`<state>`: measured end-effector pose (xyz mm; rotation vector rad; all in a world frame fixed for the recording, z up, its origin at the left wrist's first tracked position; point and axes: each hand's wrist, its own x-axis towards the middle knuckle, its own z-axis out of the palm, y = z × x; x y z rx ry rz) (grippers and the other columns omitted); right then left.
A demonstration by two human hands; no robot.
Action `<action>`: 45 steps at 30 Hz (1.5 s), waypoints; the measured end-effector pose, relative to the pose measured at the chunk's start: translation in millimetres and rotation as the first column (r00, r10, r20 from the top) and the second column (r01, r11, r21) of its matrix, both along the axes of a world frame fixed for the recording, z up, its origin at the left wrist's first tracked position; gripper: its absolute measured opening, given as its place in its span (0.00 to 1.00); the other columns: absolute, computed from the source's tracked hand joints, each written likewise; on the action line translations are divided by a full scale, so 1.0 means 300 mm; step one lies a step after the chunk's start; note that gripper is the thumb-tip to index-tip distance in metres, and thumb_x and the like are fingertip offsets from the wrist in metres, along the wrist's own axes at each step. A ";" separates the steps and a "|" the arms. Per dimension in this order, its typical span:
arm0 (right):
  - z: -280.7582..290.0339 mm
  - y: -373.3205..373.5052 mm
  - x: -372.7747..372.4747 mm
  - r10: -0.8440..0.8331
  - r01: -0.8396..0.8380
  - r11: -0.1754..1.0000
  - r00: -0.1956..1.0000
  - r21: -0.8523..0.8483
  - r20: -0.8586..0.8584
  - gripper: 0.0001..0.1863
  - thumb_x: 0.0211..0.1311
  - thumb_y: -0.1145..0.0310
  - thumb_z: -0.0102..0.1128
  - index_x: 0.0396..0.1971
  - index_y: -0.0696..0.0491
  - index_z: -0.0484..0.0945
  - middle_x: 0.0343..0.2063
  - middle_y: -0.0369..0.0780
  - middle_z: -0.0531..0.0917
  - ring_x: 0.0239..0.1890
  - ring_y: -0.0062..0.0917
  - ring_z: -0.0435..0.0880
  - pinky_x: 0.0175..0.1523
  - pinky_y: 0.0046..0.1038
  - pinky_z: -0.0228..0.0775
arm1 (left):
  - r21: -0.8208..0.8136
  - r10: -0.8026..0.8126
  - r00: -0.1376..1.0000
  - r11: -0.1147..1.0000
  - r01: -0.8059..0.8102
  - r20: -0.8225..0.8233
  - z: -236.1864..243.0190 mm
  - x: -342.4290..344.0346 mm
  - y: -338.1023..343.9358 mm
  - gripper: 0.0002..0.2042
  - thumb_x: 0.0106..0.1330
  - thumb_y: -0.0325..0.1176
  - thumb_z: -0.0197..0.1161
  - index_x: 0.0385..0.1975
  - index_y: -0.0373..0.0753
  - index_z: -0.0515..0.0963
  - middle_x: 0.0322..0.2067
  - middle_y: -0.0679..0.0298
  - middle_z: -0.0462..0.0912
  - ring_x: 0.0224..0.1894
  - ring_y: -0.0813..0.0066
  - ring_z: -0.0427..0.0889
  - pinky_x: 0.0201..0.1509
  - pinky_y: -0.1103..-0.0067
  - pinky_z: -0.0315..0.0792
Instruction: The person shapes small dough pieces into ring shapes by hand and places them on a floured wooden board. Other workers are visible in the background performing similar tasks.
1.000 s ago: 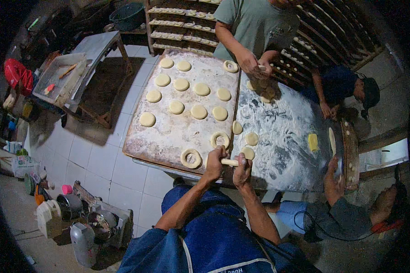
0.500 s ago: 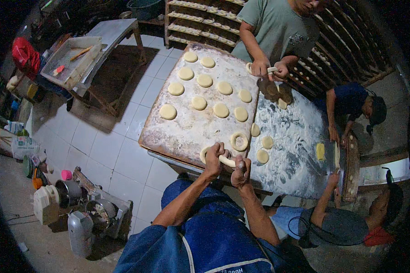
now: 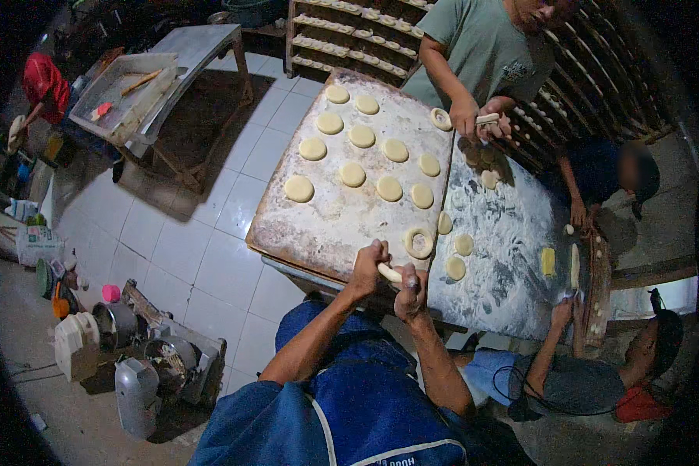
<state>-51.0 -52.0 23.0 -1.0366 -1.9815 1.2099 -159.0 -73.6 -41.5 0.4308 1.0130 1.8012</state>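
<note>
Between my hands, over the near edge of the floured board [image 3: 307, 231], is a piece of dough [image 3: 389, 272], part of a ring. My left hand [image 3: 370, 268] grips its left end, and the fingers of my right hand [image 3: 410, 295] are closed on the right end. Just beyond them a finished-looking dough ring [image 3: 419, 243] lies near the board's right edge. Several flat round dough discs [image 3: 352, 175] are spread over the board's far part. More discs, such as one dough disc [image 3: 455, 269], lie on the floured table to the right.
A floured table [image 3: 497, 295] adjoins the board, with a yellow block [image 3: 548, 262] on it. Co-workers stand opposite and at the right, one handling dough [image 3: 487, 119]. Racks of dough [image 3: 349, 48] stand behind. Mixers [image 3: 137, 396] and a plastic tub [image 3: 124, 101] are at left.
The view has shifted, so the board sits slightly farther right. My hands still hold the dough, but its loop left of my left hand no longer shows. The far co-worker's hands moved slightly right.
</note>
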 end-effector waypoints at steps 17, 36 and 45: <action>-0.015 0.047 -0.044 0.083 -0.095 0.986 0.992 0.139 0.091 0.36 0.61 0.42 0.31 0.19 0.62 0.76 0.12 0.43 0.73 0.17 0.31 0.72 0.25 0.33 0.62 | -0.005 -0.040 0.869 0.999 0.043 -0.494 0.025 -0.066 -0.002 0.12 0.62 0.39 0.47 0.22 0.38 0.65 0.14 0.62 0.66 0.18 0.70 0.66 0.22 0.75 0.61; -0.015 0.236 0.111 -0.124 -0.032 0.911 0.930 0.412 0.347 0.33 0.45 0.63 0.68 0.51 0.56 0.65 0.34 0.50 0.78 0.33 0.39 0.78 0.40 0.36 0.69 | -0.104 -0.057 0.118 0.892 -0.439 -0.991 -0.003 -0.266 0.150 0.08 0.57 0.30 0.57 0.32 0.33 0.70 0.30 0.51 0.71 0.35 0.51 0.70 0.37 0.62 0.65; -0.194 0.431 0.564 -0.297 0.085 0.919 0.792 0.385 0.533 0.20 0.51 0.69 0.61 0.44 0.59 0.72 0.34 0.49 0.76 0.38 0.44 0.74 0.46 0.42 0.63 | -0.159 -0.100 0.177 0.920 -0.359 -0.979 0.074 -0.162 0.196 0.10 0.47 0.31 0.67 0.26 0.37 0.75 0.28 0.53 0.72 0.33 0.53 0.70 0.36 0.63 0.65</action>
